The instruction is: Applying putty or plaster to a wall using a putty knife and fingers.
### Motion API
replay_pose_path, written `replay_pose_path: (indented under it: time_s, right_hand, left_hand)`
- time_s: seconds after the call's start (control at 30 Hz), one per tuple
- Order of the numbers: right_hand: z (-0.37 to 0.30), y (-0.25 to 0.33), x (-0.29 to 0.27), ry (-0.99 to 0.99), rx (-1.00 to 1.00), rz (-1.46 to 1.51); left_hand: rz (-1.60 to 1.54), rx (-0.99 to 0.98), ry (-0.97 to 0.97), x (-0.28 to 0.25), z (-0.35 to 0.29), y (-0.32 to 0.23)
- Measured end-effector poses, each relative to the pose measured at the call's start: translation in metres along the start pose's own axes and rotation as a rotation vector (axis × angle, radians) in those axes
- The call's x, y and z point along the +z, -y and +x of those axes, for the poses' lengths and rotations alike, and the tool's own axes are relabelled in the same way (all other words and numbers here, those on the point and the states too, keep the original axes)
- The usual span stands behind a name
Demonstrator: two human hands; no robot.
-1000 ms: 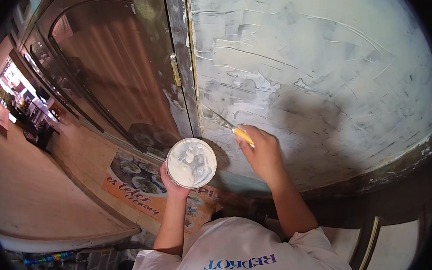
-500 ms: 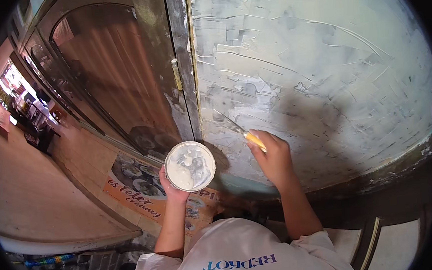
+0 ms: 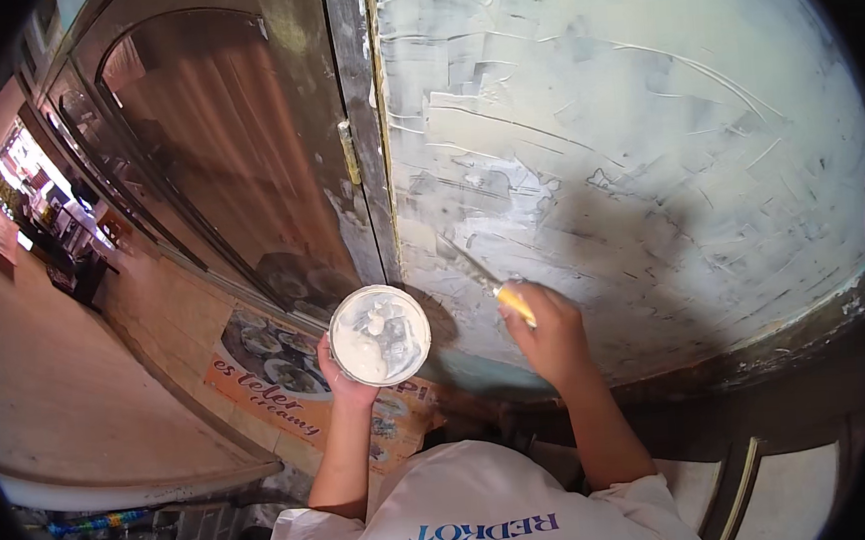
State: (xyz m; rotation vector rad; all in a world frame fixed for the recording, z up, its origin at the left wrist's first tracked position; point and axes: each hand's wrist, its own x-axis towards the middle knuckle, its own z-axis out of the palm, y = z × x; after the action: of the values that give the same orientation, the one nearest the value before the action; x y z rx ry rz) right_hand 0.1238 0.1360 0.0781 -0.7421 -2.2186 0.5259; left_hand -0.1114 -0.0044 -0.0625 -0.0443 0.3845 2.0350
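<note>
My left hand (image 3: 344, 375) grips a round tub (image 3: 420, 318) from its lower left side. Inside the tub, white putty (image 3: 366, 355) lies mostly toward the left, with thinner smears on the right. In my right hand (image 3: 551, 334) is a putty knife (image 3: 514, 304) with a yellow handle, my fingers closed round it. Its metal blade points up and left against the wall (image 3: 630, 76), close to the wall's left edge. White putty in rough strokes, ridges and grey patches covers this wall.
Left of the wall stands a dark wooden frame with a metal hinge (image 3: 349, 152), beside a glass pane with an orange-brown curtain (image 3: 234, 153) behind it. A printed banner (image 3: 270, 382) lies below on the floor. Panelled wood (image 3: 789, 486) shows at lower right.
The putty knife has shifted slightly down and right along the wall, and its handle has turned a little. The tub stays almost where it was.
</note>
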Motion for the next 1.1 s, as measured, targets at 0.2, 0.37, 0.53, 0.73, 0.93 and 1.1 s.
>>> replay_pose_path:
  time_s: [0.2,0.37,0.53,0.73,0.93,1.1]
  right_hand:
    - [0.016,0.013,0.039,0.093,-0.007,-0.006]
    - [0.002,-0.003,0.03,-0.03,0.061,-0.032]
    - [-0.015,-0.011,0.023,0.02,-0.017,-0.012]
    - [-0.011,-0.016,0.02,-0.068,0.067,-0.001]
    - [-0.051,-0.032,-0.038,-0.006,0.227,-0.086]
    - [-0.036,-0.02,-0.031,-0.036,0.169,-0.085]
  left_hand:
    - [-0.006,-0.014,-0.021,-0.005,0.005,0.005]
    - [-0.001,-0.007,-0.037,-0.007,-0.001,0.002]
    - [-0.007,-0.022,-0.036,-0.012,-0.002,-0.002]
    - [0.028,-0.033,0.005,-0.012,0.003,0.012]
    - [0.05,-0.056,-0.013,-0.01,-0.007,0.009]
    - [0.03,-0.08,-0.017,-0.009,-0.002,0.013]
